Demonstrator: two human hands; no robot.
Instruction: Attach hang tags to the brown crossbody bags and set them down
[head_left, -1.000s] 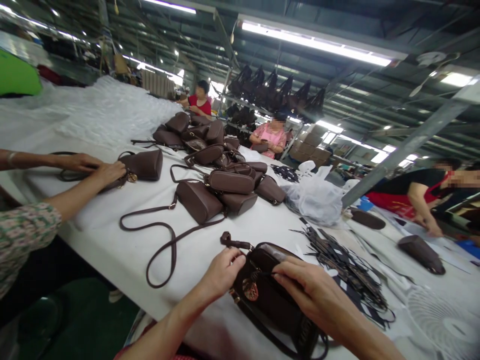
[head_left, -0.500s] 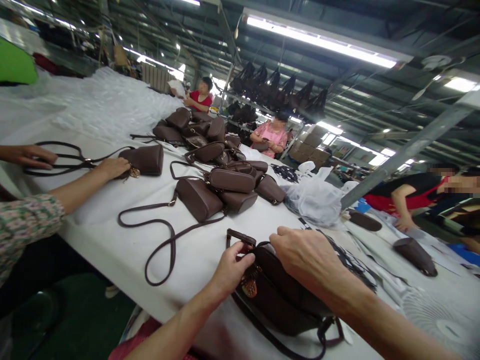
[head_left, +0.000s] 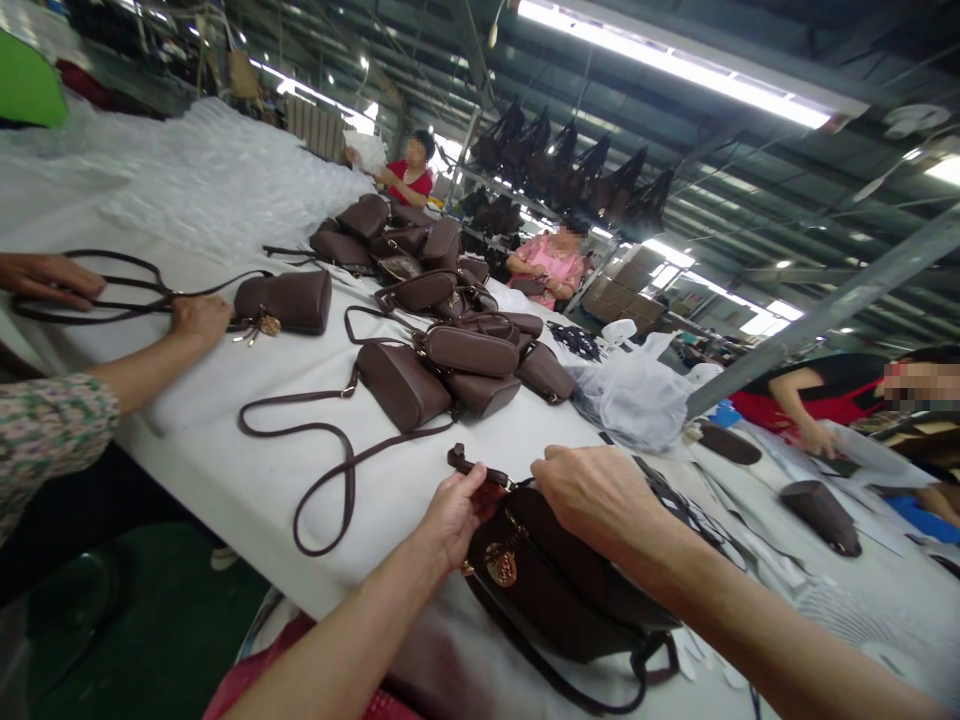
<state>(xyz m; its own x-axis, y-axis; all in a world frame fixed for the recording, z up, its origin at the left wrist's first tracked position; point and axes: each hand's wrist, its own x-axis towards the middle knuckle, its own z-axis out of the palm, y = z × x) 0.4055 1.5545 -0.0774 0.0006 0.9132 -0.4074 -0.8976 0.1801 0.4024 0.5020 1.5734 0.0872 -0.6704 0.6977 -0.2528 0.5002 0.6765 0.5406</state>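
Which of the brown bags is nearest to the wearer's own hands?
The foremost bag: the left hand holds its short strap, the right hand is over its top. The other brown bags are farther away.

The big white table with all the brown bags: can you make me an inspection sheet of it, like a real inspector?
Surface: white table, partly covered by bags and plastic.
Job's things: dark brown bag with a round gold charm.
Clutter: pile of brown bags, looped strap, crumpled clear plastic bag, blurry white fan.
Hands: left hand grips a short strap at the bag's end; right hand is over the bag's top, fingertips hidden.
Cables: nothing seen on the table.
Surroundings: co-worker's floral sleeve at left, other people farther off, dark bags hanging behind, ceiling light above.
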